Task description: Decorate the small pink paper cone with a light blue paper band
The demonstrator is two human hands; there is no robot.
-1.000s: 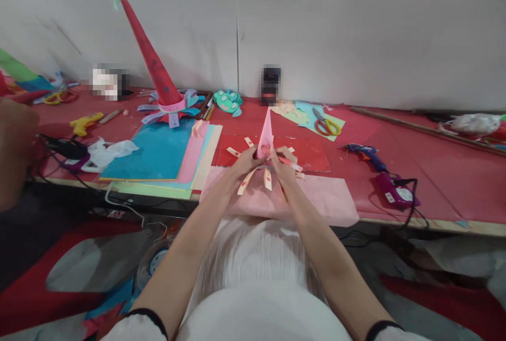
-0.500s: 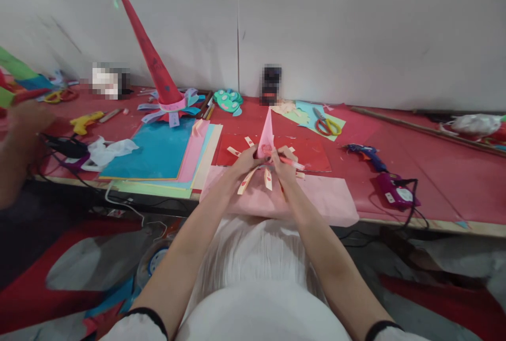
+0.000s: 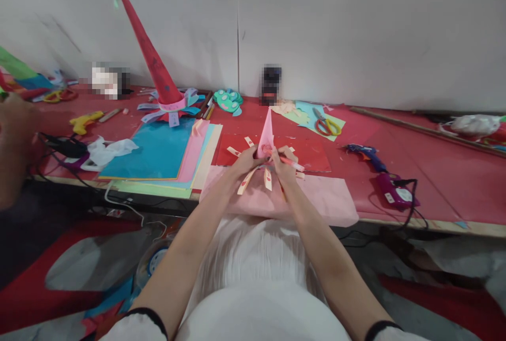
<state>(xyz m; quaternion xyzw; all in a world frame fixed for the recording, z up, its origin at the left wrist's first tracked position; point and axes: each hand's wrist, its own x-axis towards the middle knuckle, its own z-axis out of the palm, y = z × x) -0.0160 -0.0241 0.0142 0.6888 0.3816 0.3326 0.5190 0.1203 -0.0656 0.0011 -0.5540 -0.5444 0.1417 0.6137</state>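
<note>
A pink paper cone (image 3: 268, 133) stands in front of me with its tip up, and cream paper strips (image 3: 268, 178) with red marks fan out around its base. My left hand (image 3: 247, 162) grips the cone's lower left side. In my right hand (image 3: 283, 164) is a pink marker (image 3: 293, 163), held against the cone where a red drawn shape shows. Under them lie a red sheet (image 3: 312, 154) and a pale pink sheet (image 3: 332, 198) that hangs over the table edge.
Left are stacked coloured sheets (image 3: 154, 151), a tall red cone (image 3: 150, 56), a yellow glue gun (image 3: 85, 122) and another person's hand (image 3: 16, 119). Scissors (image 3: 327, 125), a blue glue gun (image 3: 366, 155), a purple box (image 3: 395, 192) and a long stick (image 3: 427, 130) are right.
The other person's hand at the far left has moved further left. My own hands, the cone and the marker look almost the same.
</note>
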